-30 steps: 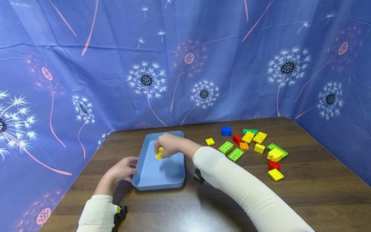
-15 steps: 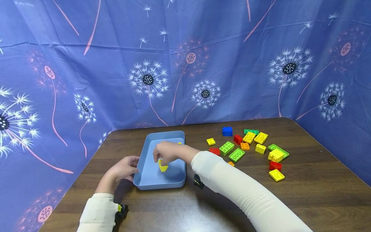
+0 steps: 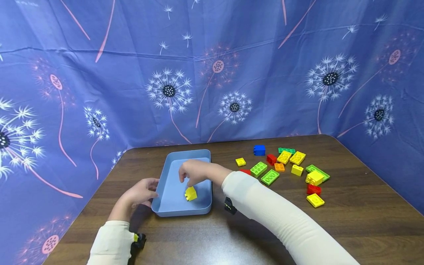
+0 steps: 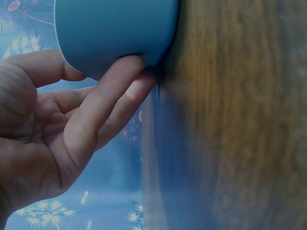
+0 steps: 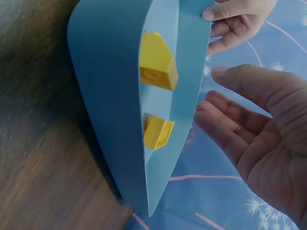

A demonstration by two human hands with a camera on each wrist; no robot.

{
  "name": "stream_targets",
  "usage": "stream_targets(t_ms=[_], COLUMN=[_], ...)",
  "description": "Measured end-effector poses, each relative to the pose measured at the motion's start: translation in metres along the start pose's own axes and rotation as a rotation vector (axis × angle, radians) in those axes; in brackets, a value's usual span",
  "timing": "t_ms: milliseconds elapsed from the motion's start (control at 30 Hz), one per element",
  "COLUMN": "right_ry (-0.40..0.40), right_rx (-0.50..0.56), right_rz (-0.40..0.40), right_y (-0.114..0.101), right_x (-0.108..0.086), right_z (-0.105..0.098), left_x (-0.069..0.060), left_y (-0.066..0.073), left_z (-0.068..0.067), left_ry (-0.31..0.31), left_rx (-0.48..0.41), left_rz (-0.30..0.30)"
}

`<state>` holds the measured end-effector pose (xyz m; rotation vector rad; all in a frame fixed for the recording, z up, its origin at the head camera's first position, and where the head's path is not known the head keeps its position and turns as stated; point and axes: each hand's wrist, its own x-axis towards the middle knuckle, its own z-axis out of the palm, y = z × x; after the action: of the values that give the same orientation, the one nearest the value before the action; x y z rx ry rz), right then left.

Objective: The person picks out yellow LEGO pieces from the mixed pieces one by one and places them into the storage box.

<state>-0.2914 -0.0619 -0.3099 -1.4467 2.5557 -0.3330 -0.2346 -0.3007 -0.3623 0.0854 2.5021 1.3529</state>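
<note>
Letting go of a yellow block [image 3: 190,194] inside the tray [image 3: 181,212] looks like the step in hand. The block sits on the tray's floor, in the near half, and seems to lie on its side. The right hand [image 3: 195,172] is over the tray, with its thumb by the top of the block. Its thumb and fingers are spread, with nothing between them. I cannot tell if the thumb tip brushes the block. The right wrist view also shows a second yellow block [image 5: 159,132] in the tray, out of sight in the head view.

The left hand [image 3: 142,191] is at the tray's left wall. It pinches that wall, thumb inside and fingers outside, so the tray likely will not slide.

More blocks lie on the table [image 3: 185,239], to the right of the tray. A flat yellow block [image 3: 240,162] and a red block [image 3: 245,171] are closest to it, and a sleeve [image 3: 265,211] hides part of the red one. Farther right of the tray are a blue block [image 3: 259,150] and an orange block [image 3: 279,167].

Getting another block would call for the right hand to rise straight up, cross the tray's right wall and reach out that way. The flat yellow block is thin, so it may be tricky to pick up by its edges.
</note>
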Motion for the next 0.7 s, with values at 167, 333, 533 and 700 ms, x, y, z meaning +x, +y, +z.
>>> stream_targets(t_ms=[167,333,533,700], right_ry=[0.048,0.134,0.185,0.215], right_rx=[0.037,0.082,0.095,0.074], right_rz=[0.027,0.014,0.057,0.073], right_y=[0.008,0.021,0.043,0.06], right_x=[-0.007,-0.018,-0.033,-0.048], right_z=[-0.005,-0.01,-0.017,-0.025], left_x=[-0.001,-0.001,0.0,0.0], left_y=[-0.001,-0.001,-0.002,-0.002], left_z=[-0.001,-0.001,0.0,0.0], left_ry=[-0.004,0.013,0.01,0.011], left_rx=[0.005,0.019,0.019,0.011], left_rz=[0.01,0.0,-0.003,0.009])
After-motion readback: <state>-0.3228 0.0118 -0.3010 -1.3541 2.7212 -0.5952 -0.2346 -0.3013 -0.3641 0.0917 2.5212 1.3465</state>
